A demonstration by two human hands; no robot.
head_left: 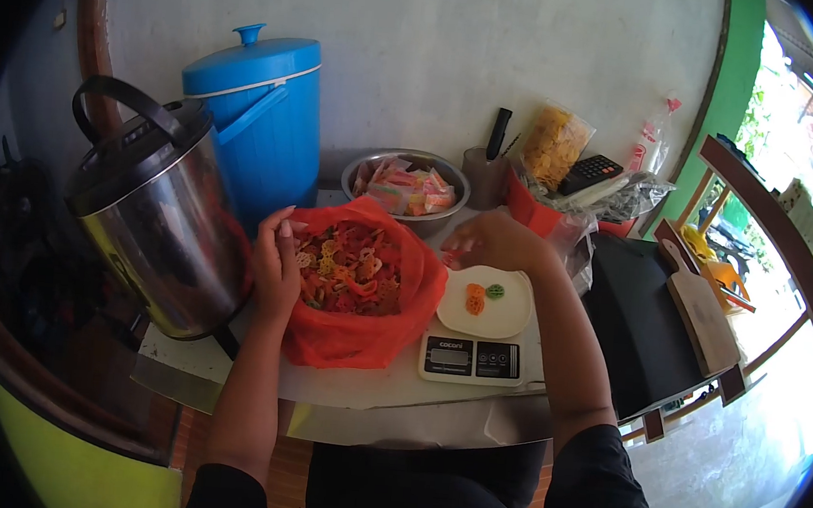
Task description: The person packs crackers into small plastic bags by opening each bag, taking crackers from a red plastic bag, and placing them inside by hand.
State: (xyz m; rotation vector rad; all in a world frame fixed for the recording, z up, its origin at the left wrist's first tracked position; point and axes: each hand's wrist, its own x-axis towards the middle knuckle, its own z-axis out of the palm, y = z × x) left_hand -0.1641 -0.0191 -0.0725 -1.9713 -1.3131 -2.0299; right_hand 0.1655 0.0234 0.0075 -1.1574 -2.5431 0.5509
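Note:
A red plastic bag [352, 340] stands wide open on the table, filled with colourful wheel-shaped snack pieces [353, 269]. My left hand [277, 258] grips the left side of its rim, thumb up. To the right of the bag is a white digital kitchen scale [469, 372]. An orange snack piece [475, 299] and a green snack piece [495, 291] lie on its pale plate [506, 319]. My right hand [493, 241] hovers over the plate's back edge, fingers curled down, with a small red piece at the fingertips.
Behind the bag sits a metal bowl [351, 175] of packaged snacks. A steel container [156, 225] and a blue lidded container [268, 138] stand at left. At back right are a bag of yellow chips [556, 146], a calculator [591, 174] and a wooden board [698, 306].

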